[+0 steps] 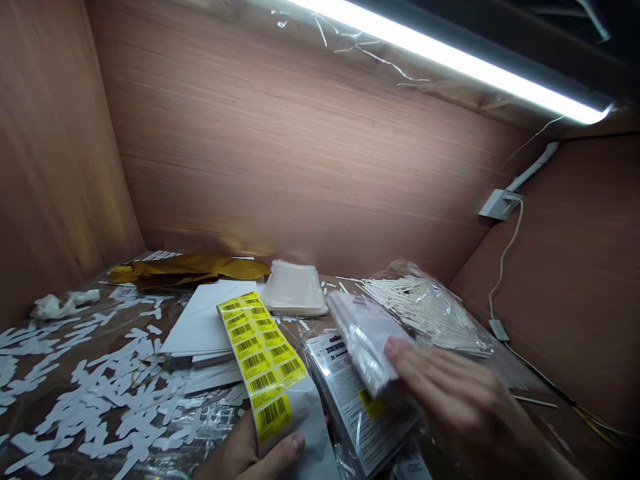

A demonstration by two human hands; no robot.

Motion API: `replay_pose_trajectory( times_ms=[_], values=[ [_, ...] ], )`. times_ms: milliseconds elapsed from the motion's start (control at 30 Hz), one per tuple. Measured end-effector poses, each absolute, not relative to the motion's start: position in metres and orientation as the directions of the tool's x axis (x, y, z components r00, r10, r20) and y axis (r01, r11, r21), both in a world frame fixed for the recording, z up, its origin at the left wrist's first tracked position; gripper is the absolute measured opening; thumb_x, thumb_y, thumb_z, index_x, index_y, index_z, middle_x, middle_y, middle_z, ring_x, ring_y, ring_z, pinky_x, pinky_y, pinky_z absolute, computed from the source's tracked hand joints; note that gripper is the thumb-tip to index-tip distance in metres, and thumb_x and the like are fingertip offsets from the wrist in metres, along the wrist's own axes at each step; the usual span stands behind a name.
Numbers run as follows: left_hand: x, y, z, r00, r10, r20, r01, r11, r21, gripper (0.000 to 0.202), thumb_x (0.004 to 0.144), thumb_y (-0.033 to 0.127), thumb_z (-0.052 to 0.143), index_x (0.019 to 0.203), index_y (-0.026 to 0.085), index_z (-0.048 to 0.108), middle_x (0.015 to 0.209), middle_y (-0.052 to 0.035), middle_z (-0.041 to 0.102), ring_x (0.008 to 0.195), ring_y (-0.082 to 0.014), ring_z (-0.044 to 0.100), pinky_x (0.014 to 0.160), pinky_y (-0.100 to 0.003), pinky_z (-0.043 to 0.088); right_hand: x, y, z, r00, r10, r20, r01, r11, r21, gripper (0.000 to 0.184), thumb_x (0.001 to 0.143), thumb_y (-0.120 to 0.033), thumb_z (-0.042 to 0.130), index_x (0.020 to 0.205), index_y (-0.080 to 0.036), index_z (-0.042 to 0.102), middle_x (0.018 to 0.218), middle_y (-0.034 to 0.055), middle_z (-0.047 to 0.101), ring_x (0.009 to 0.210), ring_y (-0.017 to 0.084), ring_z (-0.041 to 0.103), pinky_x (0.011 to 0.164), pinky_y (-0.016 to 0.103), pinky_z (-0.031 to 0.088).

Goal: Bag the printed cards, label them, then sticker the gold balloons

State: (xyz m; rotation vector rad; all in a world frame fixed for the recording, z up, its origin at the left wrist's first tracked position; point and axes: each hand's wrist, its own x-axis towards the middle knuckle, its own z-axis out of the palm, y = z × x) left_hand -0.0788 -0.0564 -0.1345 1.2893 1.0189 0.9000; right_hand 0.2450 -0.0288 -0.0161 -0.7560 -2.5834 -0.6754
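My left hand (255, 450) sits at the bottom edge, with its thumb pressing on a strip of yellow barcode labels (257, 360) that runs up and away from the fingers. A white sheet (305, 427) lies under the strip's lower end. My right hand (457, 400), slightly blurred, grips a clear plastic packet of white items (365, 337) by its edge. Beneath that packet lies a plastic-wrapped retail pack with a printed white label (350, 407). Its lower part is partly hidden by my right hand.
White paper cut-offs (100, 380) litter the left. Behind them are white card sheets (205, 320), clear bags (293, 288), gold wrapping (190, 270) and a bag of white sticks (425, 310). Laminate walls (280, 147) enclose everything, under a bright tube light (450, 60); a white cable (503, 267) runs down the right.
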Motion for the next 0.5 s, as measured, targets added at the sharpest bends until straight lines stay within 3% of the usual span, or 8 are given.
replay_pose_trajectory(
  times_ms=[100,233,300,367,433,500],
  values=[
    [-0.078,-0.059,-0.127,0.308,0.947,-0.094,-0.001,0.099,0.995,0.071,0.084,0.067,0.076,0.139,0.022,0.071,0.146,-0.0131,0.067,0.141,-0.0390,0.058,0.122,-0.053,0.043,0.230,-0.056,-0.015,-0.866,0.327,0.379,0.484,0.739,0.469,0.053,0.091,0.001,0.046,0.139,-0.009,0.066,0.135,0.0134,0.070,0.119,0.028,0.074,0.088,0.038,0.069],
    [-0.076,-0.062,-0.123,0.283,0.958,-0.049,-0.051,0.067,0.996,0.069,0.086,0.062,0.076,0.141,0.021,0.069,0.144,-0.0133,0.069,0.139,-0.0374,0.060,0.120,-0.050,0.047,0.209,-0.060,-0.009,-0.818,0.358,0.450,0.534,0.762,0.367,0.035,0.091,-0.017,0.064,0.124,-0.013,0.075,0.125,0.0102,0.077,0.107,0.029,0.079,0.085,0.041,0.069],
    [-0.075,-0.062,-0.123,0.258,0.966,0.009,-0.014,-0.005,1.000,0.063,0.088,0.058,0.075,0.139,0.021,0.070,0.141,-0.0131,0.072,0.134,-0.0362,0.064,0.114,-0.045,0.054,0.190,-0.058,-0.010,-0.808,0.297,0.509,0.492,0.816,0.304,0.028,0.093,-0.019,0.067,0.119,-0.013,0.076,0.115,0.0073,0.082,0.100,0.025,0.080,0.081,0.037,0.068],
    [-0.074,-0.062,-0.123,0.249,0.964,0.087,0.069,-0.107,0.992,0.052,0.089,0.055,0.074,0.128,0.022,0.076,0.130,-0.0113,0.078,0.122,-0.0339,0.072,0.104,-0.038,0.061,0.165,-0.055,-0.019,-0.788,0.216,0.576,0.434,0.860,0.270,0.020,0.098,-0.015,0.064,0.114,-0.011,0.076,0.107,0.0044,0.083,0.094,0.019,0.078,0.077,0.032,0.066],
    [-0.074,-0.063,-0.125,0.256,0.952,0.166,0.192,-0.219,0.957,0.035,0.089,0.051,0.073,0.108,0.023,0.082,0.105,-0.0079,0.084,0.097,-0.0292,0.079,0.089,-0.030,0.065,0.139,-0.050,-0.034,-0.765,0.151,0.626,0.395,0.878,0.271,0.018,0.102,-0.011,0.058,0.104,-0.011,0.076,0.103,0.0037,0.083,0.089,0.017,0.076,0.072,0.031,0.063],
    [-0.073,-0.065,-0.130,0.249,0.943,0.223,0.301,-0.294,0.907,0.026,0.086,0.048,0.075,0.085,0.024,0.082,0.078,-0.0054,0.080,0.073,-0.0252,0.076,0.075,-0.028,0.064,0.120,-0.043,-0.048,-0.773,0.122,0.623,0.372,0.883,0.288,0.023,0.104,-0.010,0.053,0.097,-0.011,0.075,0.100,0.0044,0.082,0.084,0.017,0.073,0.068,0.031,0.060]
  ],
)
